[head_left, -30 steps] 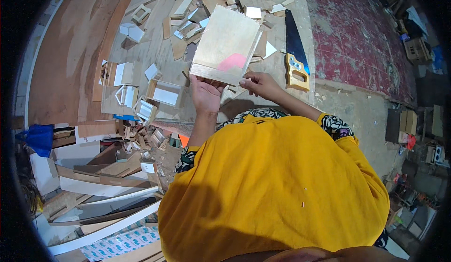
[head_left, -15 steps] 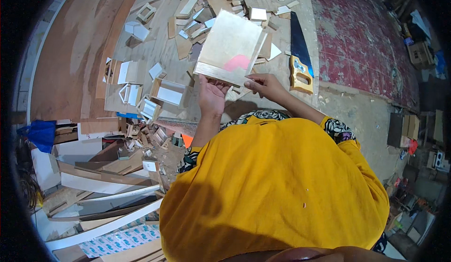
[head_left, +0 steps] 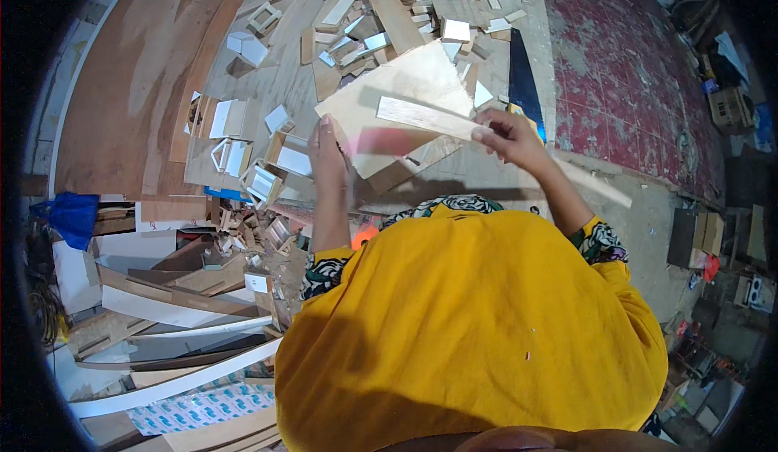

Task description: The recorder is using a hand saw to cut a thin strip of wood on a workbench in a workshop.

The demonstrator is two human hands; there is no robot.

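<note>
Newly turned — ragged-edged wooden panel (head_left: 415, 79), flat strip (head_left: 428, 117) in right hand (head_left: 512, 138)

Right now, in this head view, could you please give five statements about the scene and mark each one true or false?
1. The left grip holds the pale board. True.
2. The right grip holds a wooden strip. True.
3. The patch on the pale board is green. False: it is pink.
4. The saw lies left of the pale board. False: it lies to the right.
5. The sleeve cuffs are patterned. True.
</note>
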